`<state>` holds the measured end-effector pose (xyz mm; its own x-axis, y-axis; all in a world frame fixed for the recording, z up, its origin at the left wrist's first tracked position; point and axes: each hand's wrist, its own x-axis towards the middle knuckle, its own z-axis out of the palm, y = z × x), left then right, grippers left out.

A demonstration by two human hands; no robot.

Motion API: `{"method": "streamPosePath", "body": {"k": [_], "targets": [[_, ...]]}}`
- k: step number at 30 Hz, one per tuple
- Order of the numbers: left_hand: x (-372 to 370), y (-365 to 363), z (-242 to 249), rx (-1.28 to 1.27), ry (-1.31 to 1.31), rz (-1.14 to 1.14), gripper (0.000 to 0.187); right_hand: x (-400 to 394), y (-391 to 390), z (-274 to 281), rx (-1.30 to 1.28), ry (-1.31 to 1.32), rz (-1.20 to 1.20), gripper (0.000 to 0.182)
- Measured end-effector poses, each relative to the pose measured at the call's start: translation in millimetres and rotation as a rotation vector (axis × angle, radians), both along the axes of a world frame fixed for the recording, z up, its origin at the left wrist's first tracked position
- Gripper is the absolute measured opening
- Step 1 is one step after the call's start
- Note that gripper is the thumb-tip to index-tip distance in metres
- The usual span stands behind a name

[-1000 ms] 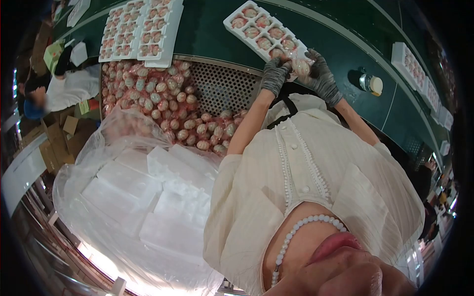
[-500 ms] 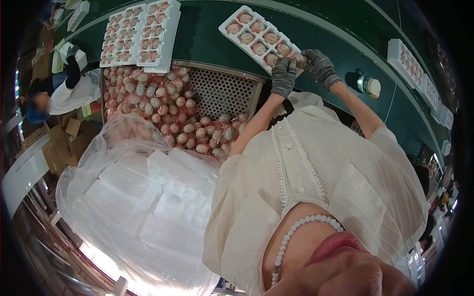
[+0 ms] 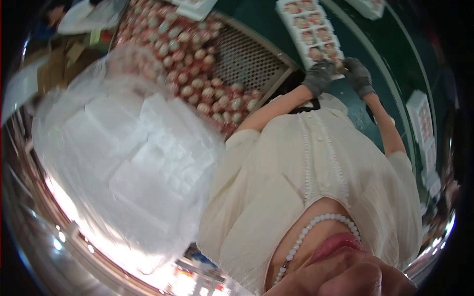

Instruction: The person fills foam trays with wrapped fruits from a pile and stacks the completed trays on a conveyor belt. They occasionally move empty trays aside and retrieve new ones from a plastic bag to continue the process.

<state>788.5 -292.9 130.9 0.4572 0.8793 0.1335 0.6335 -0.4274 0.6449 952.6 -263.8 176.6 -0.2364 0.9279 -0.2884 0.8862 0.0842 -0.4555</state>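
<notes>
A white foam tray (image 3: 300, 35) with two rows of round, egg-like items in red-printed clear wrap lies on the green surface. Over the tray's near end, my left hand (image 3: 319, 78), in a grey knit glove, has its fingers curled at a wrapped egg (image 3: 338, 64). From the other side my right hand (image 3: 358, 77), gloved alike, bends its fingers against that same egg. Motion blur hides the exact fingertip contact. Left of my arms, many more wrapped eggs (image 3: 195, 79) are heaped in a metal bin.
The bin's perforated metal plate (image 3: 249, 61) shows beside the heap. A clear plastic bag (image 3: 118, 148) of white foam trays stands left of my body. More filled trays (image 3: 422, 121) line the right side. Cardboard boxes (image 3: 61, 69) and another person's white garment (image 3: 91, 17) are at upper left.
The view has turned and shifted, so the tray and both hands sit farther right and the tray looks more upright. Both hands stay at the tray's near end.
</notes>
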Motion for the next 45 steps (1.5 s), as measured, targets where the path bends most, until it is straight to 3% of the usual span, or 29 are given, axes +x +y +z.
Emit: {"method": "streamPosePath", "body": {"k": [4, 6, 7, 9, 11, 13, 14, 15, 16, 17, 19, 21, 23, 25, 28, 30, 31, 32, 33, 35, 37, 39, 41, 43, 45], "targets": [[-5.2, 8.1, 14.5, -0.004, 0.103, -0.029, 0.028, -21.1, 8.8, -4.6, -0.085, -0.062, 0.097, 0.025], [-4.9, 8.7, 13.9, -0.159, 0.054, -0.038, 0.024, -25.2, 12.3, -18.3, -0.073, -0.37, 0.181, 0.024], [-11.2, 11.7, 15.7, -0.16, 0.048, -0.022, 0.024, -26.2, 14.0, -19.2, -0.071, -0.375, 0.196, 0.024], [-26.3, 17.6, 18.6, -0.079, -0.211, -0.168, 0.023, -25.1, 13.8, -17.8, -0.073, -0.411, 0.207, 0.024], [-34.7, 16.5, -19.0, 0.005, -0.357, 0.136, 0.023, -22.8, 21.9, -35.9, -0.195, -0.421, 0.15, 0.025], [-89.4, 22.9, -18.0, -0.02, -0.333, 0.353, 0.025, -23.6, 21.9, -36.2, -0.304, -0.428, 0.068, 0.026], [-121.6, 14.5, -28.0, 0.159, -0.397, 0.543, 0.026, -27.6, 16.8, -26.4, -0.259, -0.374, 0.063, 0.027], [-156.5, -4.4, -7.7, 0.18, 0.13, 0.512, 0.028, -29.8, 12.7, -18.6, -0.213, -0.317, 0.061, 0.028], [-185.0, -15.4, -67.5, -0.134, -0.131, 0.834, 0.034, -29.1, 11.7, -14.3, -0.208, -0.318, 0.067, 0.028], [-220.9, -32.2, -68.1, -0.198, 0.356, 0.775, 0.041, -26.7, 11.7, -14.3, -0.186, -0.294, 0.068, 0.029], [-262.0, -76.3, -46.5, -0.536, 0.499, 0.865, 0.04, -23.0, 8.0, -14.8, -0.157, -0.264, 0.082, 0.03], [-297.2, -142.8, -101.4, -0.508, 0.693, 0.828, 0.035, -14.5, 2.1, -22.9, 0.019, -0.235, 0.082, 0.032], [-295.8, -157.0, -80.6, -0.441, 0.743, 0.806, 0.033, -16.5, 4.2, -24.6, 0.033, -0.187, 0.086, 0.033], [-296.3, -156.7, -68.6, -0.37, 0.783, 0.763, 0.032, -19.8, 10.9, -11.9, -0.131, -0.193, 0.035, 0.032], [-302.8, -139.3, -73.5, -0.554, 0.624, 0.796, 0.03, -15.4, 10.9, -1.1, -0.077, -0.194, 0.005, 0.029], [-305.7, -137.2, -87.4, -0.418, -0.245, 1.13, 0.028, -10.0, 11.1, -6.4, 0.0, -0.139, -0.05, 0.028], [-299.1, -130.5, -81.1, -0.419, -0.246, 1.117, 0.028, -10.5, 11.7, -15.8, 0.036, 0.042, -0.108, 0.026], [-290.4, -121.8, -72.6, -0.547, -0.777, 1.194, 0.026, -6.5, 11.1, -21.2, 0.075, 0.223, -0.169, 0.025], [-279.5, -109.2, -56.9, -0.669, -1.317, 1.214, 0.025, -46.5, 10.2, 21.3, -0.093, 0.274, -0.244, 0.023], [-249.9, -78.3, -26.1, -0.355, -0.323, 0.813, 0.024, -71.0, 13.0, 8.4, 0.108, 0.301, 0.021, 0.034], [-210.9, -47.6, -17.7, -0.826, -1.547, 0.937, 0.02, -108.0, 13.3, 11.5, -0.18, 0.538, -0.034, 0.041], [-178.2, -24.7, 8.8, -0.938, -1.421, 0.927, 0.02, -132.9, 11.2, 15.7, -0.359, 0.793, -0.077, 0.044], [-152.5, -11.1, 15.4, -1.08, -1.273, 0.671, 0.021, -132.3, 4.7, 18.1, -0.444, 1.064, -0.039, 0.045], [-124.4, -0.1, 21.3, -1.067, -1.149, 0.504, 0.019, -112.7, 0.3, 31.5, -0.485, 0.967, -0.039, 0.044], [-105.3, -4.6, 50.6, -1.106, -1.24, 0.579, 0.016, -89.8, -11.5, 25.8, -0.393, 0.99, -0.185, 0.041]]}}
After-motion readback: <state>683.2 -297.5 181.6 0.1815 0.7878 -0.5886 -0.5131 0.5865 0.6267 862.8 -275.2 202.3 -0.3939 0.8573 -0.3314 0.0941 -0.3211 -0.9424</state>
